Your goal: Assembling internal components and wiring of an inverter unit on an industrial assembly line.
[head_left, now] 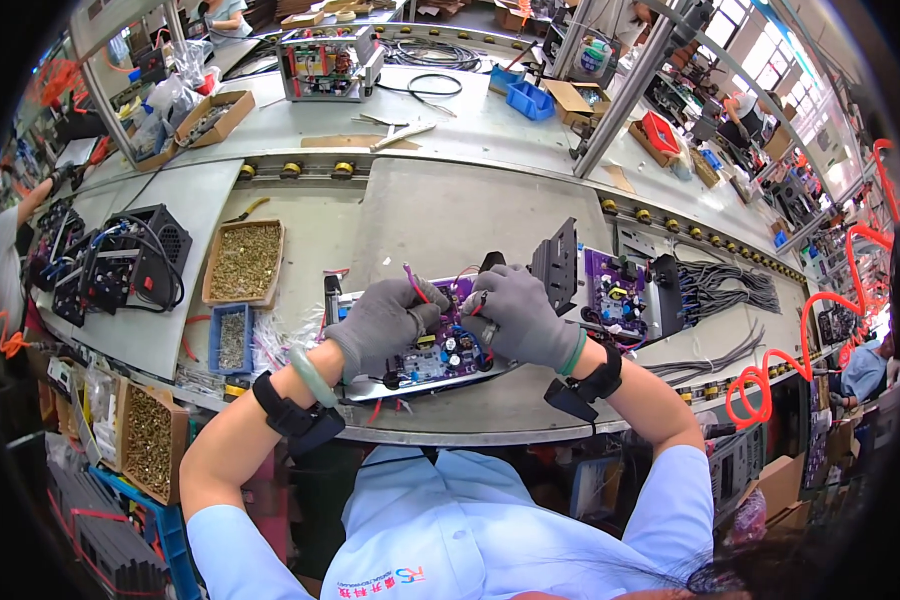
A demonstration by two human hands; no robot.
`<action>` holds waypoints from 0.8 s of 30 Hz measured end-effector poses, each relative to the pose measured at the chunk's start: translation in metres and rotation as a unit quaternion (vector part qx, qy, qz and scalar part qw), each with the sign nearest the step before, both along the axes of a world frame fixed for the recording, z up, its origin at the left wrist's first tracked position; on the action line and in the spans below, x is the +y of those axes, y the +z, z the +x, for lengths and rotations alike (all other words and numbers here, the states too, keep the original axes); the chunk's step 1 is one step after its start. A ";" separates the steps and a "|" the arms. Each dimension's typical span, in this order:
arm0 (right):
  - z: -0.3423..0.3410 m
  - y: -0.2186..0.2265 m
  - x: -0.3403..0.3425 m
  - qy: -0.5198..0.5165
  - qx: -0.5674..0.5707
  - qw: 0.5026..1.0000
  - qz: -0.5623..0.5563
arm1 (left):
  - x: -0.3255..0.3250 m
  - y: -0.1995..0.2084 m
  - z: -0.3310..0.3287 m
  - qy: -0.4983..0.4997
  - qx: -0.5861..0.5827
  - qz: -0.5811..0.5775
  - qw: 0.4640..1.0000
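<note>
Both hands wear grey gloves and work above a purple circuit board on a metal panel at the bench's near edge. My left hand is closed round a red-and-purple wire, whose end sticks up past the fingers. To its right, my right hand pinches a dark wire with a bit of red; its far end is hidden by the glove. Blue wires and components show on the board between the hands. A black slotted plate stands upright just beyond my right hand.
A second purple board lies to the right, beside a bundle of grey cables. At the left are a box of brass-coloured screws, a blue tray of small parts and a black-cased unit. A coiled orange hose hangs at the right.
</note>
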State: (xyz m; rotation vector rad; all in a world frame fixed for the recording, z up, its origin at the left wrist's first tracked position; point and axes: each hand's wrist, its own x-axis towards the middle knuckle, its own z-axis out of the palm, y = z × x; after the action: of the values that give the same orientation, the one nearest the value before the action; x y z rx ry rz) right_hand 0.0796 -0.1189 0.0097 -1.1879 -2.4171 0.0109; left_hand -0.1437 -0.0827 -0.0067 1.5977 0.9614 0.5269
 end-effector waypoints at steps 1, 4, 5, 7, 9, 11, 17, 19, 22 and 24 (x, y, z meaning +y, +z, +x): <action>0.000 0.000 0.001 0.000 0.000 1.000 -0.003 | 0.000 -0.001 -0.001 0.000 -0.006 0.007 1.000; 0.002 0.003 0.003 0.012 -0.012 0.999 -0.034 | 0.001 0.002 0.000 0.016 0.005 -0.009 1.000; 0.003 0.004 0.003 0.014 -0.012 0.999 -0.037 | 0.002 0.002 -0.001 0.017 0.005 -0.012 1.000; 0.003 0.002 0.004 0.017 -0.015 0.999 -0.044 | 0.002 0.001 -0.001 0.006 0.028 0.011 1.000; 0.002 0.000 0.005 0.022 -0.010 0.999 -0.023 | 0.002 0.005 0.001 0.002 0.032 -0.012 0.999; 0.002 0.004 0.008 0.043 -0.052 0.997 -0.030 | 0.001 0.010 0.001 -0.001 0.038 -0.032 0.999; 0.002 0.010 0.017 0.120 -0.172 0.978 -0.019 | -0.011 0.021 0.005 0.000 0.174 0.156 0.972; -0.003 0.012 0.012 0.128 -0.208 0.970 0.004 | -0.009 0.017 0.002 0.009 0.159 0.124 0.979; -0.011 0.010 0.007 0.120 -0.207 0.971 0.022 | -0.007 0.016 0.002 -0.018 0.174 0.193 0.965; -0.017 0.008 0.007 0.115 -0.217 0.969 0.024 | 0.000 0.021 0.005 -0.039 0.211 0.211 0.954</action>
State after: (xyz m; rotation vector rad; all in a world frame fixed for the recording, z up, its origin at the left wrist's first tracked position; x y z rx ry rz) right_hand 0.0630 -0.1118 0.0177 -0.9571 -2.9067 -0.2610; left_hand -0.1384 -0.0832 0.0146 2.1855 1.1458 0.3532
